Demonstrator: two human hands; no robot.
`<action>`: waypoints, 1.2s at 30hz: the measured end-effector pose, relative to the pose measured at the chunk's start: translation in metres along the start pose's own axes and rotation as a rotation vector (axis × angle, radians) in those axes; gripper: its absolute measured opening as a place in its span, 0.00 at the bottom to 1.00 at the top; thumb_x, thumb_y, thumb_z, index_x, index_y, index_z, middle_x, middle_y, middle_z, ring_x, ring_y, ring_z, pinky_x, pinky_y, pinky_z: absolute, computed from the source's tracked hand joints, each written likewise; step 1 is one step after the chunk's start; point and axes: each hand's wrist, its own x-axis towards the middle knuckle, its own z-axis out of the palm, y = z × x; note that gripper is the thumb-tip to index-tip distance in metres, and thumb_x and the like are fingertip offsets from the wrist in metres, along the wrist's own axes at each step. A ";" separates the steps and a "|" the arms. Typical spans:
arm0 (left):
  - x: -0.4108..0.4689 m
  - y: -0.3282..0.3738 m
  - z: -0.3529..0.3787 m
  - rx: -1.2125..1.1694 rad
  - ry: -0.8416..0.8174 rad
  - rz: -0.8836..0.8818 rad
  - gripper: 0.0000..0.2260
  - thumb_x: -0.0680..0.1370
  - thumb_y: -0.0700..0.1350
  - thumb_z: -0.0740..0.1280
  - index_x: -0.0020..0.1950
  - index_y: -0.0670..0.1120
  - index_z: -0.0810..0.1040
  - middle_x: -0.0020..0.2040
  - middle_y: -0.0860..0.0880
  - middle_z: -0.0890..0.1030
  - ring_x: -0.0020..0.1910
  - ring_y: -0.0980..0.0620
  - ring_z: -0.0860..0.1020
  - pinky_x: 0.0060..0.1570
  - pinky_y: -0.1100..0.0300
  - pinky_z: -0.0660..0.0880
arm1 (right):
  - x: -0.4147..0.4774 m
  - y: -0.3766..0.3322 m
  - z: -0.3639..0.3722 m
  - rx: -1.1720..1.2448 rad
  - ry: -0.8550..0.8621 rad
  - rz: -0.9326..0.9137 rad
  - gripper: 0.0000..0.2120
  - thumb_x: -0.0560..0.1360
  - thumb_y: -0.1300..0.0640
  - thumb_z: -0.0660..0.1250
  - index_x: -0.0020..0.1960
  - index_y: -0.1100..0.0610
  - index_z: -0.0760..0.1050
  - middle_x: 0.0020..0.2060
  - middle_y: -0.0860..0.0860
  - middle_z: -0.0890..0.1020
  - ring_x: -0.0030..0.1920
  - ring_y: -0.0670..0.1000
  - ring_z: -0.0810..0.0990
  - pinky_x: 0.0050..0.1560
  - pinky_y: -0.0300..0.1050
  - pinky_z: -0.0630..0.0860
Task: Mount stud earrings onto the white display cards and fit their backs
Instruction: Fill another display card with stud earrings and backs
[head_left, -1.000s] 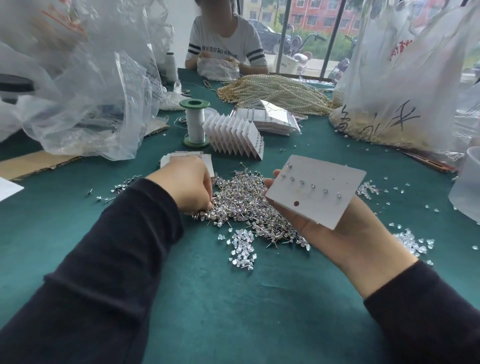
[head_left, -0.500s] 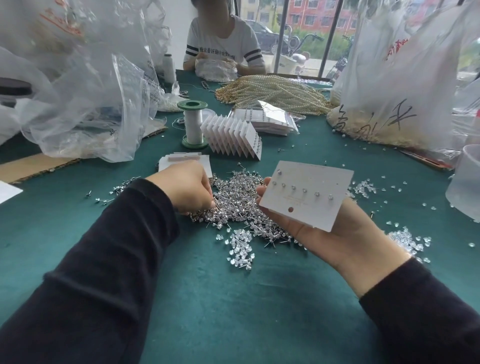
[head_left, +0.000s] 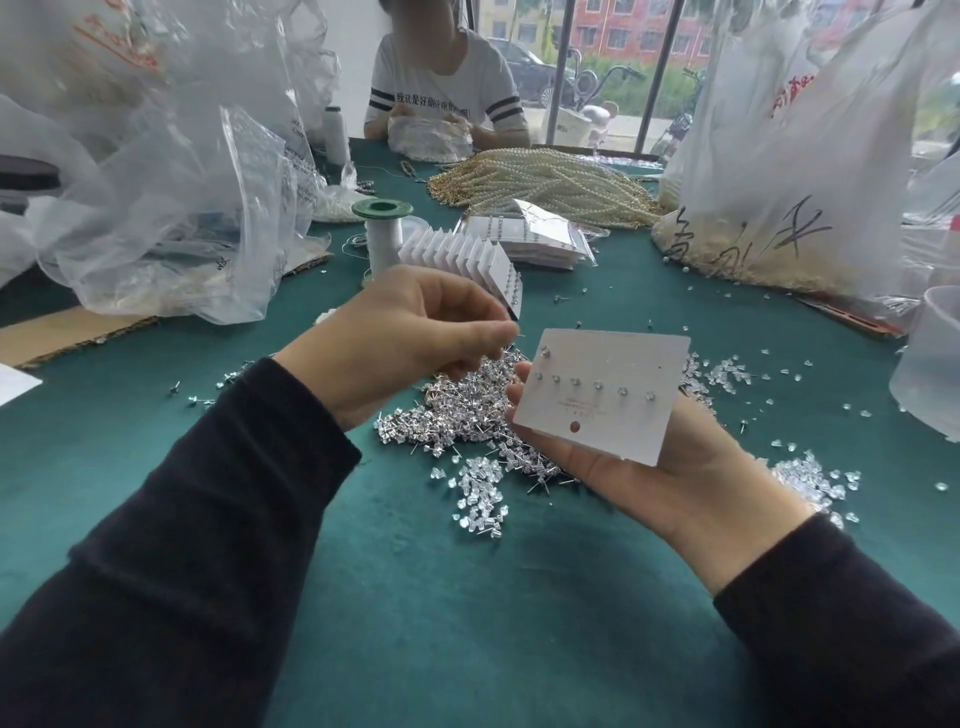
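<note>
While the left hand (head_left: 410, 338) hangs above the counter, its grip is nearly closed: fingers curled, thumb and forefinger pinching a small silver stud (head_left: 516, 332), of which only a sliver shows. The fingertips are just left of the card's upper left corner, not touching it.

The right hand (head_left: 670, 478) is palm up, and its grip cradles a white rectangular display card (head_left: 618, 364) from beneath; fingertips (head_left: 521, 373) curl over the left edge. The card tilts toward the camera. A row of six mounted studs (head_left: 597, 385) runs across its middle, and one more stud (head_left: 545, 353) sits above the row's left end. A round hole is punched near the lower edge.

On the dark green cloth counter (head_left: 467, 597), below and between the hands, lies a heap of loose silver studs (head_left: 462, 410). Clear plastic earring backs (head_left: 480, 491) sit just near of the heap; more backs (head_left: 810, 478) are scattered right of the right wrist.

Farther off:
- a fanned row of white cards (head_left: 457, 257), standing on edge
- a white thread spool with a green top (head_left: 383, 234), left of the cards
- sleeved card packs (head_left: 535, 241)
- bundled cream pearl strands (head_left: 550, 182)
- crumpled clear plastic bags (head_left: 182, 208) at far left
- a large white bag (head_left: 779, 171) at far right
- a translucent tub (head_left: 930, 364) at the right edge

A second person (head_left: 441, 83) sits at the far side.
</note>
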 end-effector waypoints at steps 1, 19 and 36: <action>-0.001 0.001 0.004 -0.012 -0.028 0.028 0.09 0.64 0.48 0.70 0.40 0.44 0.80 0.32 0.52 0.80 0.31 0.56 0.75 0.32 0.67 0.74 | 0.001 0.000 0.000 -0.011 -0.008 0.002 0.15 0.63 0.59 0.62 0.48 0.63 0.76 0.39 0.59 0.81 0.37 0.56 0.82 0.42 0.49 0.81; 0.002 -0.002 0.015 0.105 0.015 0.078 0.01 0.69 0.41 0.71 0.40 0.46 0.82 0.35 0.47 0.83 0.32 0.55 0.76 0.32 0.66 0.72 | 0.005 0.005 -0.003 -0.077 -0.023 0.003 0.13 0.64 0.57 0.64 0.47 0.60 0.77 0.38 0.55 0.81 0.39 0.53 0.80 0.44 0.48 0.79; 0.002 -0.001 0.021 0.141 0.038 0.101 0.01 0.69 0.42 0.72 0.38 0.46 0.82 0.31 0.54 0.82 0.28 0.62 0.76 0.28 0.72 0.70 | 0.004 0.008 0.002 -0.178 0.068 -0.078 0.11 0.62 0.60 0.66 0.43 0.60 0.79 0.38 0.56 0.80 0.39 0.54 0.78 0.43 0.49 0.78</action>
